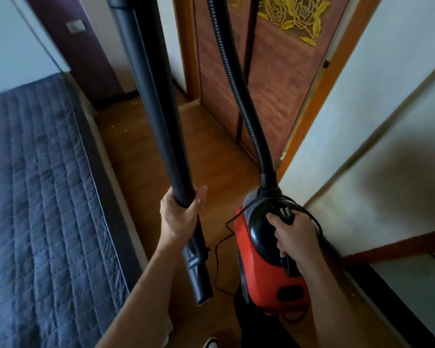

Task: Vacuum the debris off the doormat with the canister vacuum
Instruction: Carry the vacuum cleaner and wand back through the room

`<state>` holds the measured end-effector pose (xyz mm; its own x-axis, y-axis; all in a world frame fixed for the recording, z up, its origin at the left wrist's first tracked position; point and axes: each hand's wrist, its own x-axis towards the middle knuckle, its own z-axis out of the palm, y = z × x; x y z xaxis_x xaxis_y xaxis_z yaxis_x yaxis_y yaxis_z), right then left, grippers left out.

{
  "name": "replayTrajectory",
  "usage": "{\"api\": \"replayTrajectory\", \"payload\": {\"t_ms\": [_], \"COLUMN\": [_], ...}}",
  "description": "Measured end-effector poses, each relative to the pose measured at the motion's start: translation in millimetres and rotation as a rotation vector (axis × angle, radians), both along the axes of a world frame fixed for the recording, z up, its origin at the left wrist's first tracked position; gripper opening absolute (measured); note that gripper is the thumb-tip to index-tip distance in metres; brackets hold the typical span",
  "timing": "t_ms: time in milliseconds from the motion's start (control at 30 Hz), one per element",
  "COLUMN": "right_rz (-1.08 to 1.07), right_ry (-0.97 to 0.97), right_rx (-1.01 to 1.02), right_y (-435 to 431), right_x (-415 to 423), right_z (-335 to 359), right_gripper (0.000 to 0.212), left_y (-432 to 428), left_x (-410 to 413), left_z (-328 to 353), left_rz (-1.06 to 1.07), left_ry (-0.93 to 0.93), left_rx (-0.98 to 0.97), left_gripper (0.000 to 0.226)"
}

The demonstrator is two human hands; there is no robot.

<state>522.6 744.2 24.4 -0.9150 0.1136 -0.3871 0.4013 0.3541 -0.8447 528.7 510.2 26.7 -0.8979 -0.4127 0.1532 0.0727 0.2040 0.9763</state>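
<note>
The left hand is wrapped round the black wand. The right hand grips the top handle of the red canister vacuum, low beside the right wall, with its plug under the fingers. The ribbed hose climbs before a wooden door.
</note>
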Motion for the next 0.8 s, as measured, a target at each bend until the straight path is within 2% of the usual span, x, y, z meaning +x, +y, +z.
{"api": "replayTrajectory", "payload": {"t_ms": [367, 667, 800], "right_rz": [0.278, 0.337, 0.352], "right_ry": [0.002, -0.004, -0.02], "right_rx": [-0.026, -0.034, -0.03], "right_y": [-22.5, -70.3, -106.0], "right_x": [-204.0, -299.4, -336.1], "right_z": [13.0, 12.3, 7.0], "right_gripper": [0.037, 0.04, 0.034], "left_y": [-19.4, -67.3, -103.1], "left_x": [-129.2, -168.6, -193.7], "left_z": [20.5, 28.2, 20.8], "left_rz": [0.381, 0.578, 0.62], "left_ry": [-0.101, -0.16, -0.188], "left_rx": [-0.153, -0.154, -0.164], "left_gripper": [0.023, 0.022, 0.021]}}
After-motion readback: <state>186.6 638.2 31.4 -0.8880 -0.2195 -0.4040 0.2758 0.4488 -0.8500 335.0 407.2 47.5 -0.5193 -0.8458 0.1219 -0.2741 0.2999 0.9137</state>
